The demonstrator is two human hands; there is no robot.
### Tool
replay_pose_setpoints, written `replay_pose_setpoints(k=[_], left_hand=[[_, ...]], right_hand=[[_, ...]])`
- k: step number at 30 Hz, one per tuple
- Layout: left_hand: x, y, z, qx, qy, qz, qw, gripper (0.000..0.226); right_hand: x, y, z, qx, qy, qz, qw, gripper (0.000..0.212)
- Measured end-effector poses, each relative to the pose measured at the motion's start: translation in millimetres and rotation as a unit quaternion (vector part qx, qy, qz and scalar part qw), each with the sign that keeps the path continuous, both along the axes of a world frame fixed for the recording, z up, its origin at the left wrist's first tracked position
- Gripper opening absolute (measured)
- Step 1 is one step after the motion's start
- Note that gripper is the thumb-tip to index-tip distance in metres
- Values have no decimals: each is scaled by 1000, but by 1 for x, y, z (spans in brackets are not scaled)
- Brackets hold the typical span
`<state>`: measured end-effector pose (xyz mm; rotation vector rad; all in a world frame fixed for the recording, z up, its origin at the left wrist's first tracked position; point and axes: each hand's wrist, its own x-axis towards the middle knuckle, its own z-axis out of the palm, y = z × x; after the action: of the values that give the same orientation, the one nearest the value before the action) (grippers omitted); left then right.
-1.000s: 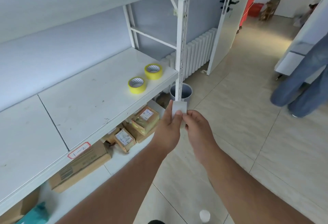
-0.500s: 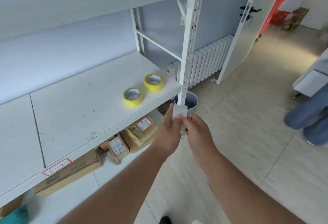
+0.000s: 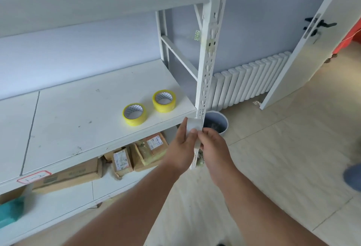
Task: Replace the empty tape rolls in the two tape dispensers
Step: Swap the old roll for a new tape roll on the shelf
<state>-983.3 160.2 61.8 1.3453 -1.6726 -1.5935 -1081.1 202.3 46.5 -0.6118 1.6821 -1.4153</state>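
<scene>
Holding empty tape core [image 3: 194, 126] between left grip [image 3: 180, 147], right grip [image 3: 213, 146]

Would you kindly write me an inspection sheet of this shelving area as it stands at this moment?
Surface: white shelf, scuffed, with a red-edged label on its front lip.
Job's things: two yellow tape rolls lying flat side by side, apart; a pale empty roll core held in front of the shelf's corner. No dispenser seen.
Clutter: cardboard parcels on the lower shelf; teal item at far left.
Grippers: left hand and right hand both pinch the core.
Cables: nothing seen.
Surroundings: grey bin on the tiled floor behind the upright, radiator, open door, someone's shoe at right edge.
</scene>
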Motion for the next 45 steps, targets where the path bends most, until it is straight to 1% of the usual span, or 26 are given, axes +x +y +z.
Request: replay_pose_setpoints(k=[2,7,9,12,17,18,20,23,24,25,26,28,30,32,36,37,38,39,40,41,42,43,44,45], left_hand=[[-15,1,-7,4,-6,25,1000,58],[-39,-10,-17,19,-11,78,997,57],[-46,-22,-21,27,-7,90,996,56],[-53,-42,-29,36,7,99,994,56],[-58,-71,-44,53,28,97,994,58],[-58,-76,-46,54,32,98,993,59],[-56,-89,-47,51,19,110,992,60],[-49,-124,-48,3,-47,154,987,55],[-46,-139,-51,-24,-87,166,982,51],[-43,-153,-54,-59,-140,158,976,50],[-40,-166,-59,-94,-204,129,966,52],[-37,-187,-69,-152,-326,40,932,66],[-36,-204,-78,-202,-406,-43,890,75],[-36,-217,-85,-226,-452,-92,858,73],[-37,-237,-93,-245,-505,-104,821,56],[-39,-239,-90,-251,-508,-102,818,53],[-41,-239,-85,-247,-502,-94,823,52],[-42,-238,-78,-231,-487,-72,840,49],[-43,-236,-69,-198,-454,-32,868,47],[-41,-232,-61,-161,-398,26,903,43],[-36,-229,-55,-122,-325,95,933,39],[-31,-224,-50,-85,-243,163,953,36],[-25,-218,-44,-55,-167,215,961,34],[-19,-211,-38,-33,-109,248,962,32]], right_hand=[[-18,-4,-5,0,-5,26,1000,32],[-45,-19,-14,3,-14,75,997,15],[-52,-31,-16,7,-10,88,996,19],[-60,-54,-22,16,2,97,995,16],[-69,-88,-37,39,6,107,993,35],[-72,-93,-38,46,5,114,992,35],[-77,-104,-43,62,6,115,991,30],[-86,-121,-47,79,-4,116,990,24],[-90,-127,-48,82,-7,121,989,21],[-93,-132,-50,85,-8,127,988,17],[-98,-138,-53,88,-7,131,987,15],[-105,-149,-57,95,0,138,986,15],[-110,-159,-62,100,11,149,984,18],[-112,-167,-65,107,25,168,980,19],[-116,-180,-71,106,75,195,972,17],[-117,-183,-71,98,89,203,970,16],[-117,-186,-71,89,107,211,968,17],[-117,-189,-71,78,124,220,964,19],[-117,-192,-71,68,146,228,960,22],[-115,-195,-70,60,169,235,955,24],[-113,-198,-68,53,200,241,948,26],[-111,-201,-66,47,236,252,937,26],[-108,-206,-65,45,281,265,921,26],[-104,-212,-65,43,329,278,902,25]])
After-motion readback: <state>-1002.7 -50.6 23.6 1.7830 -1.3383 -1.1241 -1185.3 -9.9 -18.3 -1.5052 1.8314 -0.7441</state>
